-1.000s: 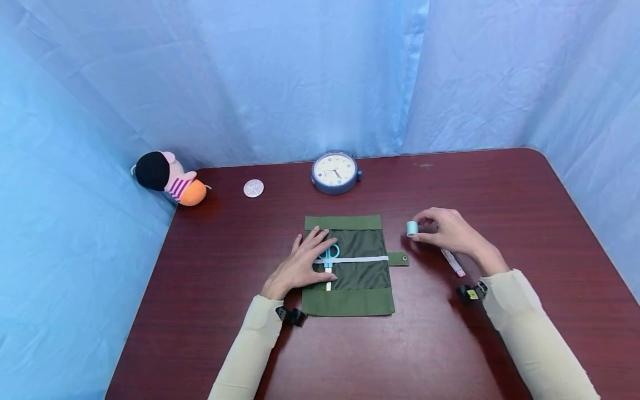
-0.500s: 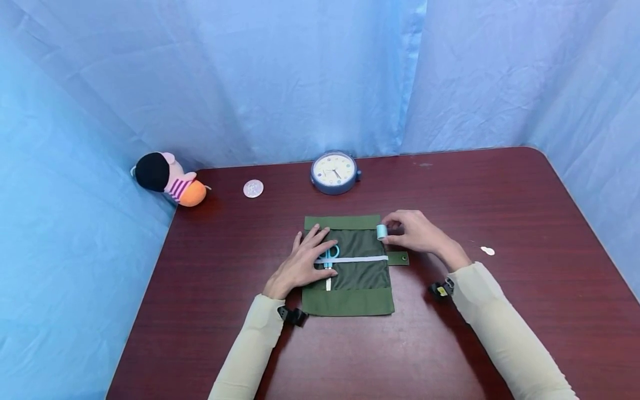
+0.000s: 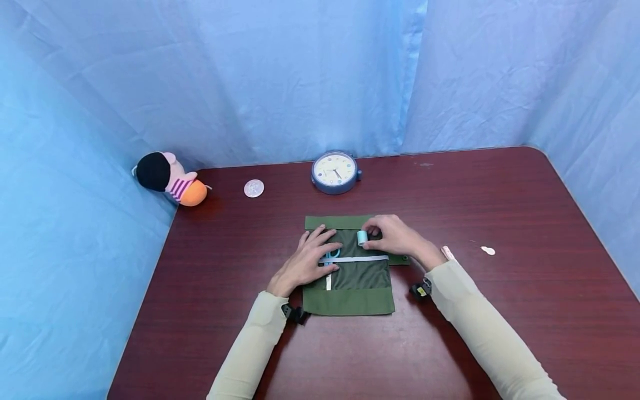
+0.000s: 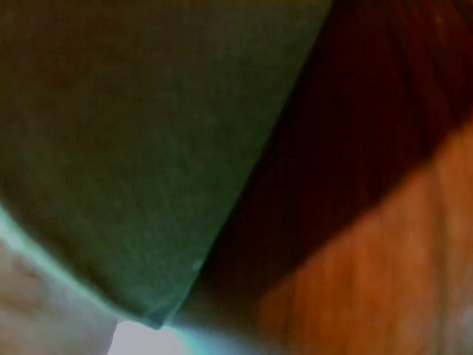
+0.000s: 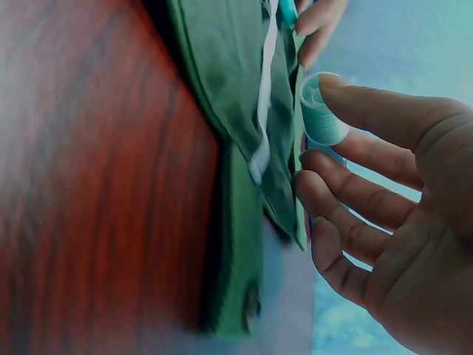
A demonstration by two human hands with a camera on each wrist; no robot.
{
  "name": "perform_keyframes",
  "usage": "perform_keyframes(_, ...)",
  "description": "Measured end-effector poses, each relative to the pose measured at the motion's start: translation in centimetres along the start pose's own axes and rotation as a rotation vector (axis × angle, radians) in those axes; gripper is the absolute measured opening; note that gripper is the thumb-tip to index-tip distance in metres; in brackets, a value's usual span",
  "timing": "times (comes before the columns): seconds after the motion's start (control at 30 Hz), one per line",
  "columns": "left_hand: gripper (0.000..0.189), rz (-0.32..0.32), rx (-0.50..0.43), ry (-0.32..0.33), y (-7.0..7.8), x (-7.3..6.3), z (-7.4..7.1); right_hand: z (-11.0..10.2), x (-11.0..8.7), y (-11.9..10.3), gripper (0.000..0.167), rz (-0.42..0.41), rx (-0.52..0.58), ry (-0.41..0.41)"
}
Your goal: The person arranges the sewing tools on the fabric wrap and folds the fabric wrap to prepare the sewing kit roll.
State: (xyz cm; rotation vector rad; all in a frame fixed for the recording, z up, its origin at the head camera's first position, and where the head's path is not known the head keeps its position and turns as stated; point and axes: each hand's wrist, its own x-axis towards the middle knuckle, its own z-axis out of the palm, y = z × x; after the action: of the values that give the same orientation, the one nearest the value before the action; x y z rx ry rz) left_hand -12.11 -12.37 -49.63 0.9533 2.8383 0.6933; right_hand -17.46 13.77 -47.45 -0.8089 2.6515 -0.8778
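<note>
A green fabric roll-up pouch (image 3: 350, 303) lies unfolded on the table, a white elastic band across its middle. My left hand (image 3: 305, 261) rests on its left side with fingers spread, partly covering light-blue-handled scissors (image 3: 328, 282) tucked under the band. Thumb and index finger of my right hand (image 3: 397, 236) pinch a pale turquoise spool of thread (image 3: 362, 238) over the pouch's upper right part. In the right wrist view the spool (image 5: 323, 118) sits between those fingertips, the other fingers loosely bent. The left wrist view has only the pouch's green cloth (image 4: 162, 148) and table.
A blue round clock (image 3: 334, 173) stands behind the pouch. A silvery disc (image 3: 254, 188) and a plush toy (image 3: 172, 179) are at the back left. Right of the pouch lie a small white piece (image 3: 488, 250) and a slim whitish thing (image 3: 449, 254), partly behind the right sleeve.
My right hand has carried the thread spool leftward, from beside the pouch to over its upper right part. The left hand has shifted very slightly right on the pouch.
</note>
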Motion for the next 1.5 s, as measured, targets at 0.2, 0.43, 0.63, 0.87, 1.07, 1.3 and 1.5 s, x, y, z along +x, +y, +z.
perform_keyframes(0.2,0.033,0.067,0.043,0.023,0.1,0.4,0.1,0.9,0.5,-0.4,0.033,-0.004,-0.005,-0.013)
perform_keyframes(0.43,0.019,0.119,0.038,0.058,0.4,0.6,0.4,1.7,0.7,-0.7,0.032,-0.012,0.0,-0.006)
perform_keyframes(0.63,0.013,0.115,0.046,0.049,0.5,0.8,0.6,2.3,1.0,-0.9,0.031,-0.032,0.004,0.004)
perform_keyframes(0.87,0.013,0.117,0.063,0.052,1.0,0.9,0.4,2.4,1.0,-1.0,0.029,-0.036,0.025,0.004)
perform_keyframes(1.07,0.007,0.115,0.091,0.048,1.0,1.1,0.5,2.4,1.1,-0.7,0.011,-0.029,0.076,-0.013)
perform_keyframes(1.3,0.006,0.13,0.106,0.065,0.8,1.1,0.5,2.7,1.0,-0.8,0.007,0.003,0.106,0.044)
perform_keyframes(1.5,0.005,0.145,0.122,0.082,0.9,1.3,0.5,3.1,0.9,-1.0,0.009,0.015,0.132,0.083)
